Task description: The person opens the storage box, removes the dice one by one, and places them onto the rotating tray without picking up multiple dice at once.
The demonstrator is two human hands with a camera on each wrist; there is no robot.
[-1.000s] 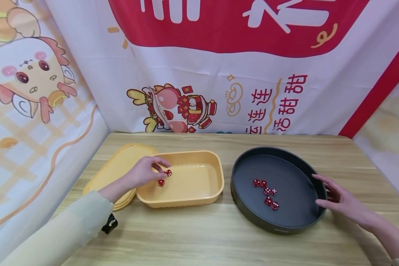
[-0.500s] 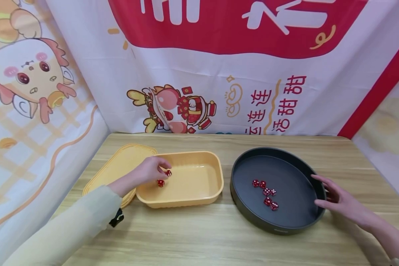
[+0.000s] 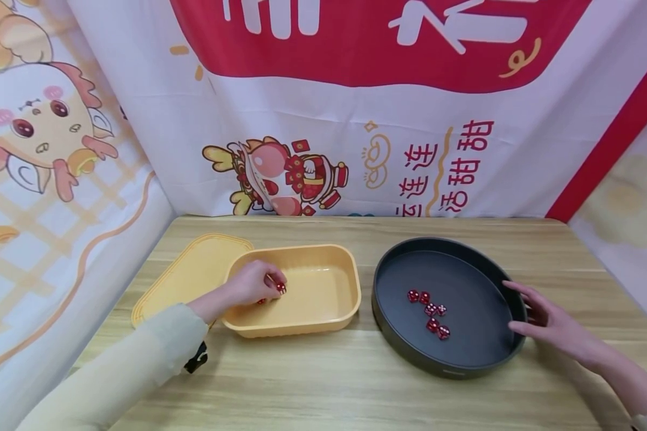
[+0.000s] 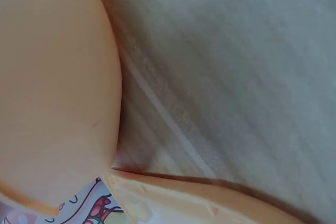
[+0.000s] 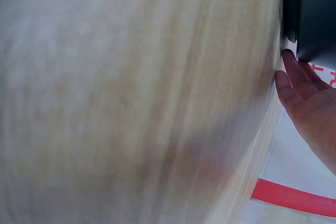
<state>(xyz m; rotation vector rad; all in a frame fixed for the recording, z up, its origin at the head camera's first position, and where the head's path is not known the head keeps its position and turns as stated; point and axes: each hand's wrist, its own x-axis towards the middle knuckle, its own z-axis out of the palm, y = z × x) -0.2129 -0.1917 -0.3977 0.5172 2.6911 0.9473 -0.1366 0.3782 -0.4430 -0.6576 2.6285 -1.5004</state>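
My left hand (image 3: 254, 281) reaches into the yellow rectangular container (image 3: 323, 302) and pinches a red die (image 3: 281, 288) between thumb and fingers. A second red die (image 3: 261, 301) lies by that hand, mostly hidden under it. To the right, several red dice (image 3: 431, 309) sit in a loose group inside a round black pan (image 3: 474, 281). My right hand (image 3: 552, 329) holds the pan's right rim, thumb and a finger over the edge. In the right wrist view its fingers (image 5: 296, 85) touch the dark outer wall of the pan (image 5: 317, 17).
A yellow lid (image 3: 194, 275) lies left of the container, partly beneath its edge. The wooden table (image 3: 323, 377) meets a printed cloth (image 3: 323, 120) at the back. Another patterned cloth (image 3: 38, 251) hangs on the left.
My left hand has moved slightly right within the container, and the die at its fingertips has shifted right with it. The right hand stays at the pan's rim.
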